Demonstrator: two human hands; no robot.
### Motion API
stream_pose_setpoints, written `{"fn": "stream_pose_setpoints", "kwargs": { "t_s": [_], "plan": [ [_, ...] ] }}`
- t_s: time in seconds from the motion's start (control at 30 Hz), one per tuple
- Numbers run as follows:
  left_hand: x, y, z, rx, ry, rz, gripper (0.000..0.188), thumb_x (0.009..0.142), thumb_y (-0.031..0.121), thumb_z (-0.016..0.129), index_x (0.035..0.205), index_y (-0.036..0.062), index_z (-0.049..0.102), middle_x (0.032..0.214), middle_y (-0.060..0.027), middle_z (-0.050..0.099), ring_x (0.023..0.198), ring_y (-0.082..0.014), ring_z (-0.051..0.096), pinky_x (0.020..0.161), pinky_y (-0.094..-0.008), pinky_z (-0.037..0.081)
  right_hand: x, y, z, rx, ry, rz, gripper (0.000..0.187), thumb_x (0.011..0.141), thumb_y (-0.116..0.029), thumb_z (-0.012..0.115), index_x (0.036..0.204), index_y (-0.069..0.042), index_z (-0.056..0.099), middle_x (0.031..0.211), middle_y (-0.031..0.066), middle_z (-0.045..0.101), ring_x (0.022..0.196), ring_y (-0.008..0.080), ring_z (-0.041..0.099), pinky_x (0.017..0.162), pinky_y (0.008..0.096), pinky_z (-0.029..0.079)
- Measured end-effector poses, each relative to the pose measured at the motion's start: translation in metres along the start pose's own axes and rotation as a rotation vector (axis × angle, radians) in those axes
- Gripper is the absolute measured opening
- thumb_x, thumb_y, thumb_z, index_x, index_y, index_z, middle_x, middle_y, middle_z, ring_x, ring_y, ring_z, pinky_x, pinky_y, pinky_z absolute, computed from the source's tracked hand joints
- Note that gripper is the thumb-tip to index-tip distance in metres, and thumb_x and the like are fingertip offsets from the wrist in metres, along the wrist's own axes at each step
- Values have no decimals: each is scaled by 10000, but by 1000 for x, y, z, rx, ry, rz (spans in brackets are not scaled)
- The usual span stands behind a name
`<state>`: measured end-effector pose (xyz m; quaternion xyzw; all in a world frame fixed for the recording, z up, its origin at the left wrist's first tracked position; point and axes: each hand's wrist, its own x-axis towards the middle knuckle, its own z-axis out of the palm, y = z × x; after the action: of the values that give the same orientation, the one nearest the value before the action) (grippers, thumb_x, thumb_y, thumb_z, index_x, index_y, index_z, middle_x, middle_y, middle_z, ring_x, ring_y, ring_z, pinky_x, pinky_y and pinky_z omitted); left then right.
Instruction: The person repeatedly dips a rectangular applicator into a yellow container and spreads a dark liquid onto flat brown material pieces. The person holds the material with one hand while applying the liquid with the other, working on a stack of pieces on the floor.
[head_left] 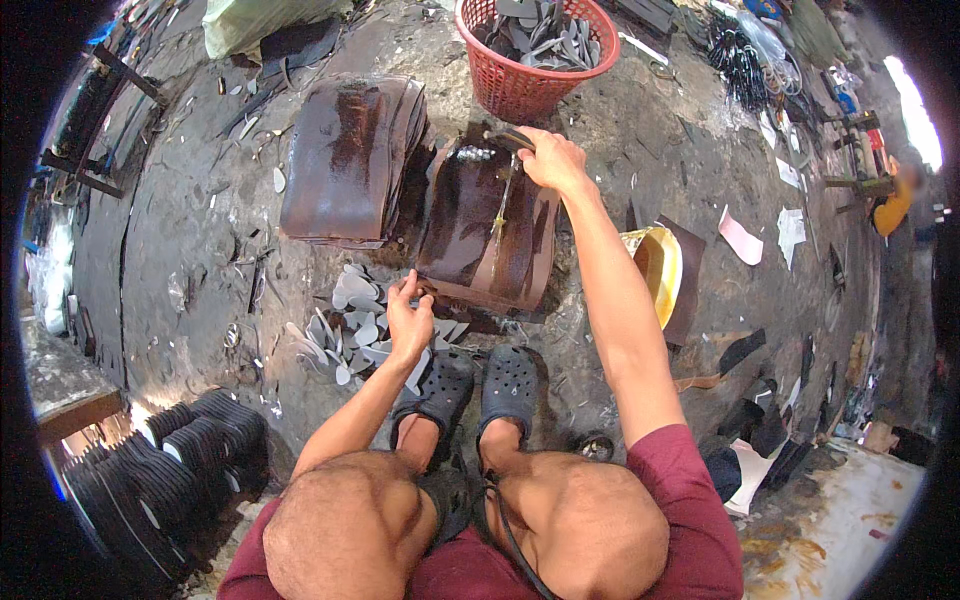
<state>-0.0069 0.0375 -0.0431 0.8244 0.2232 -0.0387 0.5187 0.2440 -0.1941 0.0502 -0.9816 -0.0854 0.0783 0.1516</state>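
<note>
My right hand (553, 158) is closed round the dark handle of a brush (512, 138), held at the far edge of a stack of glossy brown sheets (470, 215). The top sheet looks wet, with a pale yellowish streak running down it. At the stack's near left corner, my left hand (408, 318) has its fingertips pinched on the sheet's edge. Just left of this stack lies a taller pile of brown sheets (340, 160). Grey sole-shaped cutouts (350, 335) are scattered beside my left hand. A yellow-coated container (655, 265) sits under my right forearm, partly hidden by it.
A red plastic basket (535, 85) of grey cutouts stands beyond the sheets. Rows of black soles (170, 480) lie at lower left. My feet in dark clogs (510, 385) are close to the near edge of the stack. Scraps, including a pink piece (740, 237), litter the floor.
</note>
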Motion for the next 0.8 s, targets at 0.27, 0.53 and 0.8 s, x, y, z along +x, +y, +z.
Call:
{"fn": "stream_pose_setpoints", "kwargs": {
  "t_s": [0.27,0.53,0.8],
  "plan": [
    [8,-20,-13,-17,-35,-21,524,852,47,649,1373,24,610,1324,-165,564,1147,-254,612,1017,-350,454,-68,-31,35,-72,-212,-180,401,902,-219,607,1290,-312,645,1074,130,736,980,370,705,831,510,565],
    [22,-16,-25,-230,-39,-167,397,844,20,643,1239,43,680,921,-47,694,760,-87,602,658,-259,486,-189,-61,72,-78,46,-426,425,850,-104,602,1258,-218,648,1170,61,693,1043,273,673,806,454,577],
    [16,2,-37,-361,-103,-211,332,868,-43,580,1174,24,691,981,-34,682,838,-112,619,708,-261,509,-230,-58,95,-169,135,-523,432,863,-143,620,1292,-200,634,1278,103,635,1177,332,599,906,500,550]
  ]
}}
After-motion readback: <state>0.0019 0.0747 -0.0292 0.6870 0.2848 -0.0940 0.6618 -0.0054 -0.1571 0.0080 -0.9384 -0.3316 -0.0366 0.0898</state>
